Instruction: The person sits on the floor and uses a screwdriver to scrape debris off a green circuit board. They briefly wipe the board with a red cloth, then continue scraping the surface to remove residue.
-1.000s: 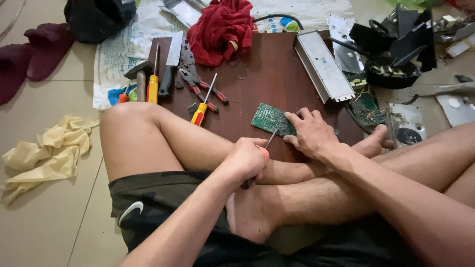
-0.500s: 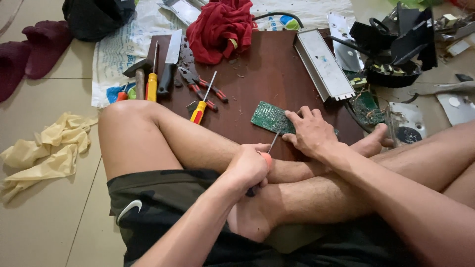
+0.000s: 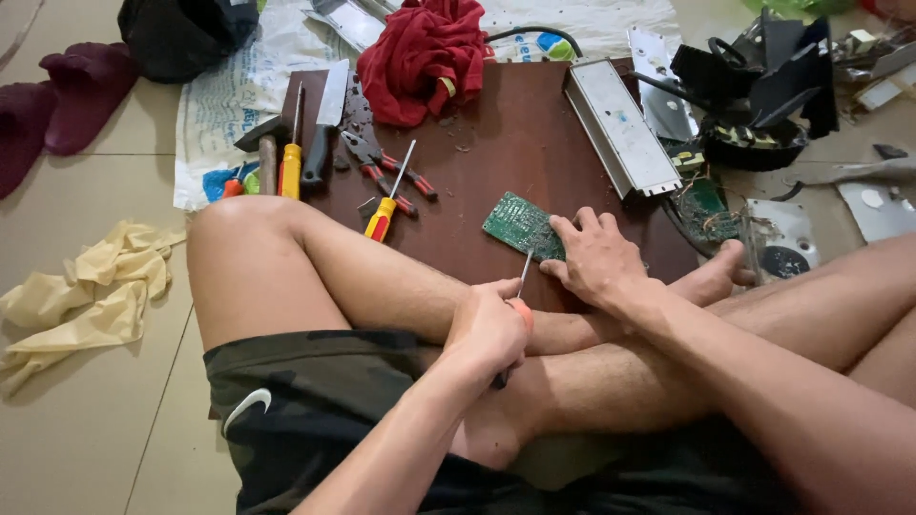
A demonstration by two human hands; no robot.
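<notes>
Currently our left hand [image 3: 491, 329] fists the screwdriver [image 3: 521, 286], tip on the green circuit board [image 3: 523, 226] at the table [image 3: 496, 162] edge; right hand [image 3: 596, 257] flat, pinning it. Slipped tip could jab those fingers.

Far beyond the left hand [image 3: 491, 329] gripping the orange-handled screwdriver [image 3: 515, 300], up and to its left past the bent knee, a white woven plastic sack with blue print [image 3: 215, 114] lies flat on the tiled floor, partly tucked under the tools. At its lower edge, closest to the grip on that side, sits a patch of blue, orange and green printing. Straight ahead of the grip, past the red cloth, a white printed sheet with a round blue and green emblem [image 3: 539, 43] lies on the floor. I see no screens or signs.
</notes>
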